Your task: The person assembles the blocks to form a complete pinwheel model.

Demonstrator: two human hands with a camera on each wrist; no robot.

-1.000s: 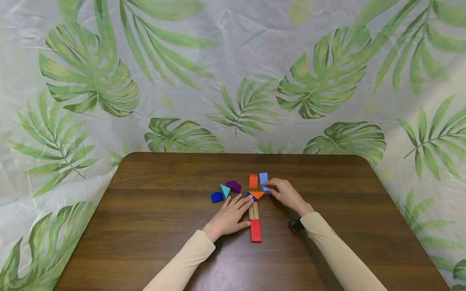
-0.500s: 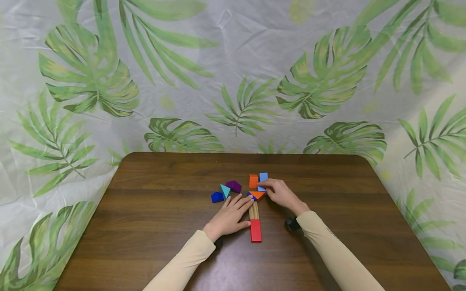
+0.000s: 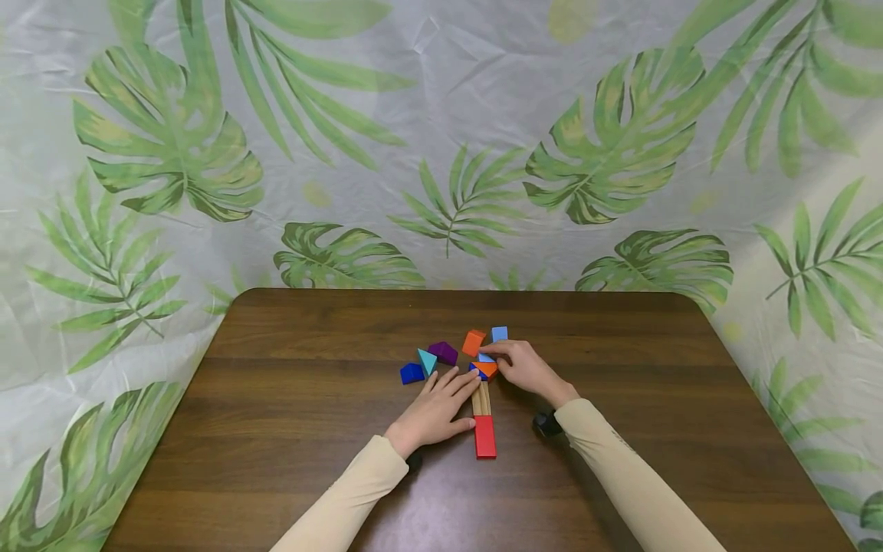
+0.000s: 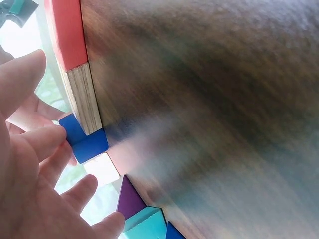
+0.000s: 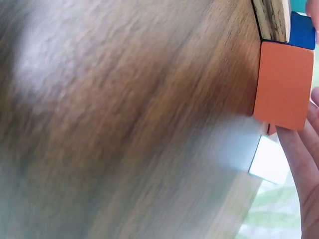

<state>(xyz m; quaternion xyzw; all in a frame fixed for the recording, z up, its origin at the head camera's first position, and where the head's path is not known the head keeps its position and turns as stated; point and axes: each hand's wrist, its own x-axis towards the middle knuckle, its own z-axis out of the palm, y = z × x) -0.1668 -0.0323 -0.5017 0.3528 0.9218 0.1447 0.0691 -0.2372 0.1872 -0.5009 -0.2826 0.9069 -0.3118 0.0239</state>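
Observation:
My right hand (image 3: 530,372) pinches a light blue block (image 3: 487,358) behind an orange triangular block (image 3: 487,368). In the right wrist view the orange block's face (image 5: 284,84) covers what the fingers hold. My left hand (image 3: 433,412) lies with fingers spread; a fingertip touches the dark blue triangular block (image 4: 89,142) beside the orange triangle. Toward the person, plain wooden pieces (image 3: 481,399) run in line down to a red block (image 3: 486,437), near the left thumb. Just past the pinched piece an orange block (image 3: 473,343) sits at a slant.
A second light blue block (image 3: 500,333) stands farther back. Left of the row are purple (image 3: 444,353), teal (image 3: 427,361) and dark blue (image 3: 411,374) blocks. The brown table (image 3: 276,429) ends at a leaf-print cloth (image 3: 455,115).
My right hand has slid left with the light blue block, in behind the orange triangle. The orange block behind has turned and shifted slightly left. My left hand stays put.

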